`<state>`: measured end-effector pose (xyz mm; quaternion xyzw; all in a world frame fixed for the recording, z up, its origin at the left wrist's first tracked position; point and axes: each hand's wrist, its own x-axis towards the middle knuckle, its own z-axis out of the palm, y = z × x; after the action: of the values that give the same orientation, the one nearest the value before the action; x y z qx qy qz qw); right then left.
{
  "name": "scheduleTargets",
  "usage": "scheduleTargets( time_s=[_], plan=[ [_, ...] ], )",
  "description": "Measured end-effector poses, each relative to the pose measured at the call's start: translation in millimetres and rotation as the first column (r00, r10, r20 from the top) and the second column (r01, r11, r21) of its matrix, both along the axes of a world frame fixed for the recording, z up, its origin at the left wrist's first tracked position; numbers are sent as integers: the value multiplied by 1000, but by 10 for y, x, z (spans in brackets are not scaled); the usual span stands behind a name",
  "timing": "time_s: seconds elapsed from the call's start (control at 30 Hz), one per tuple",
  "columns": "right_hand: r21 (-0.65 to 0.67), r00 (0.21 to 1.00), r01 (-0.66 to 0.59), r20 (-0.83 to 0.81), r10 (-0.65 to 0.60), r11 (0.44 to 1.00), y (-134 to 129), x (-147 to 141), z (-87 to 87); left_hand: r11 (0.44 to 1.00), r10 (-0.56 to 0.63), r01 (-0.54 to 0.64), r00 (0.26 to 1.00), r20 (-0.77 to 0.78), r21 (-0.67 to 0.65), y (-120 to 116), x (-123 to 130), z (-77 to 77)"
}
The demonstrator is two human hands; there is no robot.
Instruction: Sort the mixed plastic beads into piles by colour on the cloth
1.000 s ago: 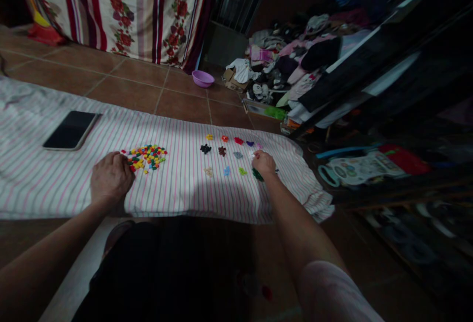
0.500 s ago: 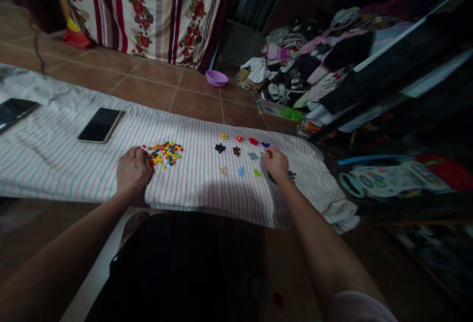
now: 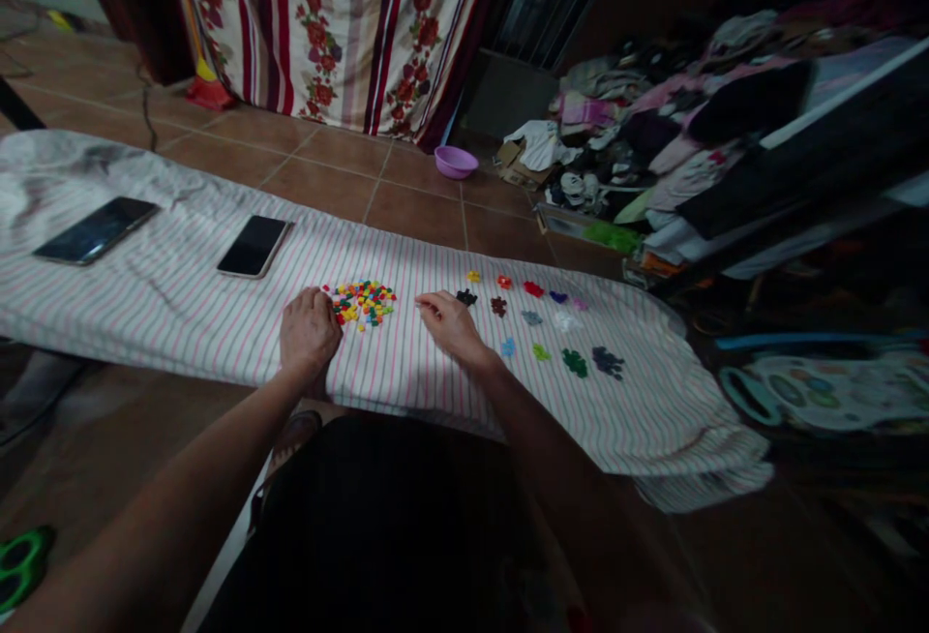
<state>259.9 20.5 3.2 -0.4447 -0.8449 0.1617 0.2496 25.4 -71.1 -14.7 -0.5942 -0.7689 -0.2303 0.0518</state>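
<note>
A mixed pile of tiny coloured beads or blocks [image 3: 367, 302] lies on the striped cloth [image 3: 392, 372]. My left hand [image 3: 311, 328] rests palm down at its left edge, fingers curled in and touching the nearest red pieces; anything under them is hidden. To the pile's right, my right hand [image 3: 448, 323] is just above the cloth, thumb and fingers pinched together towards the pile. Whatever is in that pinch is too small to make out. Small one-colour groups lie right of it: black [image 3: 466, 297], brown [image 3: 498, 306], red [image 3: 533, 287], green [image 3: 575, 362] and several more.
Left of the pile lie a phone [image 3: 254, 246] and a larger dark tablet [image 3: 98, 229]. Beyond the cloth, a purple basin [image 3: 456, 163] stands on the tiled floor near a flowered curtain [image 3: 319, 33]. Clothes [image 3: 645, 120] are heaped at the back right.
My right hand has moved left from the far-right colour groups to beside the mixed pile. My left hand has stayed by the pile. The whole view has shifted, so things appear further right.
</note>
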Motion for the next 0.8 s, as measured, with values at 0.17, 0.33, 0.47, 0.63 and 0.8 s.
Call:
scheduleTargets(
  time_s=[0.17,0.33,0.47,0.63,0.8],
  plan=[
    [-50,998,-48,-40,46,998,-59,-349,-151,1000,-14,13,1000,22,20,3,-9,-19],
    [-68,998,46,-28,-48,997,-164,-531,-270,1000,-12,11,1000,28,12,0,-10,-14],
    [-63,989,144,-36,-146,988,-246,-587,-324,1000,-13,13,999,30,4,-6,-3,12],
    [-36,986,162,-39,-164,986,-311,-592,-327,1000,-28,27,999,31,9,-20,-11,22],
    [-25,991,130,1,-130,991,-388,-543,-310,999,-50,49,998,40,16,-30,-27,42]
  ],
)
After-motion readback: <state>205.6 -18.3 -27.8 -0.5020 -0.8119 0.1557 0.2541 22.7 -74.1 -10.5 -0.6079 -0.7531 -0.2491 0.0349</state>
